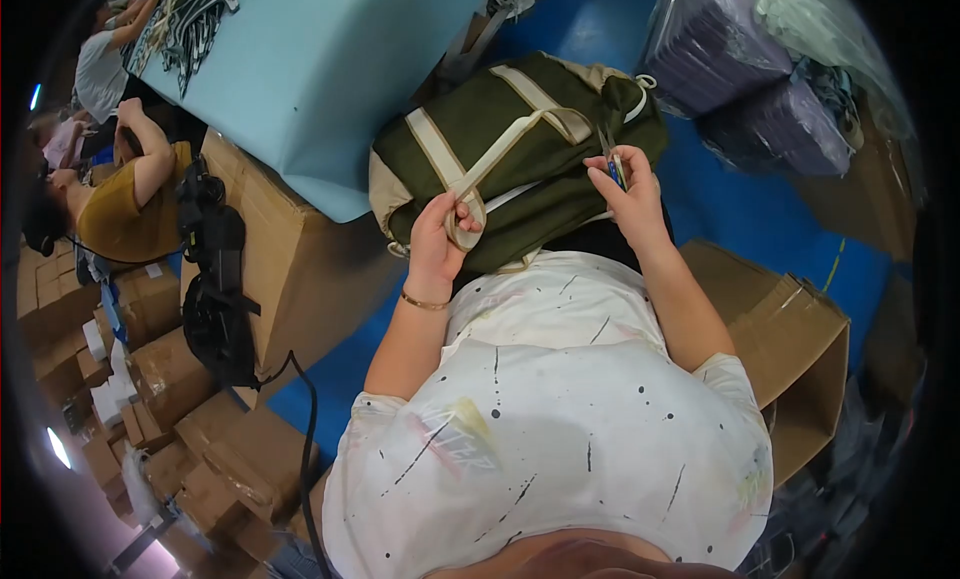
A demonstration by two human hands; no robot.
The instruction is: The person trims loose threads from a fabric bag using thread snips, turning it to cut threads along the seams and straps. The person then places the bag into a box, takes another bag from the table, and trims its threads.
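Note:
A dark green bag (520, 129) with cream straps and beige ends lies across my lap. My left hand (439, 241) is closed round the lower end of a cream strap (505, 147) near the bag's left side. On the right, my right hand (630, 191) holds a small pair of snips (616, 169) with a blue and yellow handle between thumb and fingers. The metal tips point up over the bag's green fabric, close to its right end.
A light blue covered table (330, 69) stands ahead on the left, with cardboard boxes (290, 269) below and behind it. An open carton (790, 349) is at my right. Plastic-wrapped purple bundles (720, 54) lie at upper right. Other people (130, 204) are at far left.

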